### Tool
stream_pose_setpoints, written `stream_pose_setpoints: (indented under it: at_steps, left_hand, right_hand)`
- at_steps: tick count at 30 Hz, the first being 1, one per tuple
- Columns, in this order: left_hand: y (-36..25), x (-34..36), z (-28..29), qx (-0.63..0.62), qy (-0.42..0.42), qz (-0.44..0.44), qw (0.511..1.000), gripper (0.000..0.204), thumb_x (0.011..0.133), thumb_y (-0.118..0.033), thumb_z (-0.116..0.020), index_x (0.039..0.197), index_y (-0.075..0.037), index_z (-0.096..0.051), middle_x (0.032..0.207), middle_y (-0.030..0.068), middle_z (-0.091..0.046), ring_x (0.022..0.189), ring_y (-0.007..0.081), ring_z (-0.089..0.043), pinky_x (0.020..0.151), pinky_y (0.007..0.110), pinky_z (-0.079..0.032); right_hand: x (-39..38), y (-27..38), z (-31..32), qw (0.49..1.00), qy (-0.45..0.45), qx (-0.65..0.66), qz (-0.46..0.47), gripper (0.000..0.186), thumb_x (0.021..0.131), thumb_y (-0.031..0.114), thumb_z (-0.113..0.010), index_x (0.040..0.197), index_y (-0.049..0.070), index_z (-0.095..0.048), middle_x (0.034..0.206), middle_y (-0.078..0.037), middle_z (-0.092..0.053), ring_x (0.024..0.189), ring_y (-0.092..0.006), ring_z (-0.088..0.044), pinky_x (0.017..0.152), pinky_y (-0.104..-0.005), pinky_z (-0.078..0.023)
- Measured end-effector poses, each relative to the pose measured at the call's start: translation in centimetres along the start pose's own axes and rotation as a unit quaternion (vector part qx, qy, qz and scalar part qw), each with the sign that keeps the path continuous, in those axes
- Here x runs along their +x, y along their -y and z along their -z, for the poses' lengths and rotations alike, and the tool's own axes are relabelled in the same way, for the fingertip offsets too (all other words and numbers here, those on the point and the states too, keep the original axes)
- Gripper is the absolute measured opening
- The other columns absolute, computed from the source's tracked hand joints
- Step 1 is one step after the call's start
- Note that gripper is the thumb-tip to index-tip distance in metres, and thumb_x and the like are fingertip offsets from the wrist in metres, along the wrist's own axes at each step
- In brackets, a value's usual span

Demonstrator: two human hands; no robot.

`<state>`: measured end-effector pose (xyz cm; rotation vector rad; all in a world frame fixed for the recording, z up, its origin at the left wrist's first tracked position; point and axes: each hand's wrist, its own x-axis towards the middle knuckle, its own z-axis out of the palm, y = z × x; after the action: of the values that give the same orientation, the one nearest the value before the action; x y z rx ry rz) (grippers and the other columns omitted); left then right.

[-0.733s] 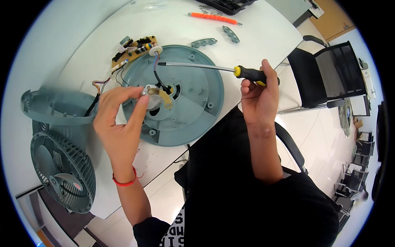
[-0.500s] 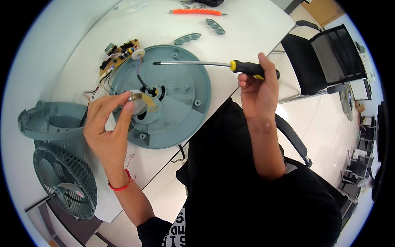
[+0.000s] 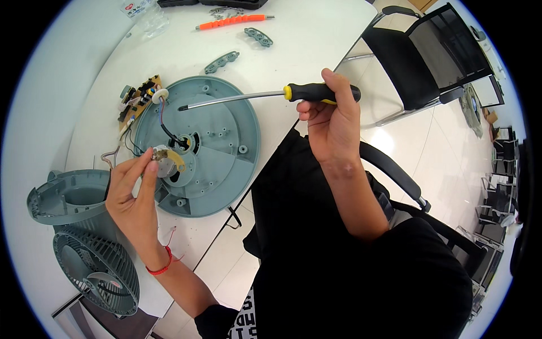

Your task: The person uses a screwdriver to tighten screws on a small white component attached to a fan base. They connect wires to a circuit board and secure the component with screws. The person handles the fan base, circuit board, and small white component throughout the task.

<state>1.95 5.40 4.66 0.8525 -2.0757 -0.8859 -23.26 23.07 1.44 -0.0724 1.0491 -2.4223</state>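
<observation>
Between the thumb and fingertips of my left hand [image 3: 133,192] is a small round silvery motor [image 3: 165,164] with a yellowish curved arm on it. I hold it above the left part of a round grey-green fan base [image 3: 226,152]. My right hand [image 3: 337,121] is wrapped round the black and yellow handle of a screwdriver [image 3: 240,97]. Its long shaft points left over the far part of the base, with the dark tip apart from the motor. A dark cable rises from the base's centre to a circuit board [image 3: 138,104] at its far left edge.
The grey-green fan housing [image 3: 73,195] and its grille [image 3: 101,271] stand at the left. Farther back lie two grey-green brackets [image 3: 222,62], an orange flexible shaft [image 3: 234,21], several small screws and a clear plastic bottle [image 3: 149,20]. A black chair [image 3: 403,68] is at the right.
My view has shifted, so the whole scene sits differently in the picture. Both hands keep the same grips, on the motor and on the screwdriver; the bottle has come more into view.
</observation>
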Motion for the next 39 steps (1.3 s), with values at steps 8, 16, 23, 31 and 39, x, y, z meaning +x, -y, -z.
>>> stream_pose_setpoints:
  at_steps: [8, 16, 23, 31, 39]
  left_hand:
    - [-0.2, 0.0, 0.2, 0.063, 0.009, -0.026, 0.998, 0.024, 0.092, -0.005, -0.077, 0.115, -0.005, -0.079, 0.100, 0.0020, -0.070, 0.092, 0.0091, -0.061, 0.084, 0.022, -0.047]
    - [-1.4, 0.3, 0.2, 0.133, 0.020, -0.052, 0.990, 0.021, 0.089, -0.006, -0.077, 0.110, -0.005, -0.080, 0.098, 0.0035, -0.071, 0.093, 0.0124, -0.064, 0.087, 0.025, -0.048]
    - [-1.5, 0.5, -0.1, 0.119, 0.010, -0.068, 0.991, 0.021, 0.085, -0.002, -0.077, 0.106, -0.004, -0.080, 0.093, 0.0047, -0.071, 0.088, 0.0138, -0.065, 0.084, 0.027, -0.049]
    - [-1.1, 0.7, 0.1, 0.064, 0.020, -0.023, 0.998, 0.022, 0.084, 0.000, -0.077, 0.105, -0.003, -0.080, 0.094, 0.0062, -0.070, 0.087, 0.0145, -0.065, 0.083, 0.027, -0.049]
    - [-0.8, 0.7, 0.0, 0.047, 0.022, -0.011, 0.999, 0.022, 0.084, -0.001, -0.078, 0.105, -0.003, -0.080, 0.093, 0.0063, -0.070, 0.087, 0.0147, -0.065, 0.083, 0.027, -0.049]
  right_hand:
    - [-0.4, -0.3, -0.6, 1.000, 0.007, -0.008, 0.010, 0.027, 0.095, 0.019, -0.070, 0.085, 0.007, -0.048, 0.072, -0.016, -0.068, 0.053, -0.0238, -0.070, 0.047, -0.0302, -0.057]
    - [-0.9, 0.3, -1.7, 0.995, 0.069, -0.027, 0.073, 0.030, 0.093, 0.014, -0.074, 0.091, 0.006, -0.045, 0.070, -0.015, -0.066, 0.051, -0.0252, -0.070, 0.044, -0.0309, -0.056]
    - [-0.7, 0.9, -5.2, 0.945, 0.214, -0.103, 0.225, 0.037, 0.090, 0.014, -0.078, 0.113, 0.002, -0.051, 0.078, -0.017, -0.068, 0.058, -0.0259, -0.073, 0.043, -0.0308, -0.058]
    - [-1.0, 1.6, -10.2, 0.900, 0.251, -0.115, 0.338, 0.033, 0.089, 0.001, -0.078, 0.112, 0.000, -0.055, 0.073, -0.007, -0.066, 0.056, -0.0094, -0.062, 0.046, -0.0215, -0.047]
    - [0.8, 1.1, -12.1, 0.847, 0.316, -0.109, 0.414, 0.036, 0.084, -0.007, -0.080, 0.110, -0.001, -0.055, 0.076, -0.006, -0.067, 0.062, -0.0083, -0.066, 0.052, -0.0196, -0.050]
